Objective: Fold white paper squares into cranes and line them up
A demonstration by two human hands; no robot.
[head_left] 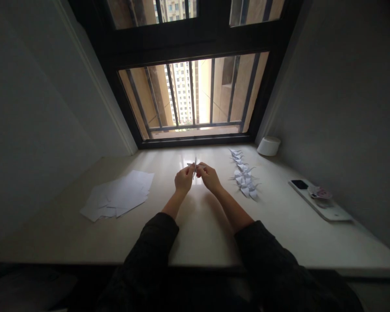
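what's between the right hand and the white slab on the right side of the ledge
In the head view, a row of folded white papers lies between the right hand and the white slab.

Sheets (126, 193) at left on ledge (198, 242), folded papers (243, 177) right, window (195, 142) behind

The left sleeve (149, 245) and right sleeve (269, 249) are near-black, loose and softly creased; their wide cuffs (169, 222) end partway along the forearms (234, 210), which are bare below; the left hand (183, 178) and right hand (209, 177) are bare too; the cloth seems faintly mottled, though the dim light makes that uncertain.
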